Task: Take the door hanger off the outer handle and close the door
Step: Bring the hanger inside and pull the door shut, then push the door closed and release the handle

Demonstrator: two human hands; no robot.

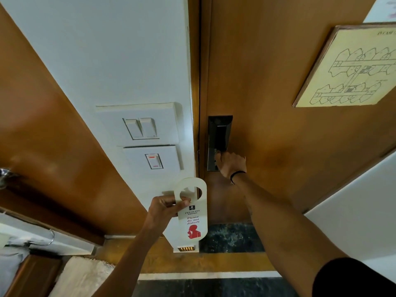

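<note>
Left of the right hand — closed on the black lever handle of the brown wooden door — the left hand pinches the cream card door hanger; releasing early could leave the latch uncaught.

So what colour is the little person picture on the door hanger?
Red, on the cream door hanger; seen in the head view.

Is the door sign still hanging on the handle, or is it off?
Off. The left hand holds the door sign up beside the wall, away from the handle, which the right hand grips.
</note>
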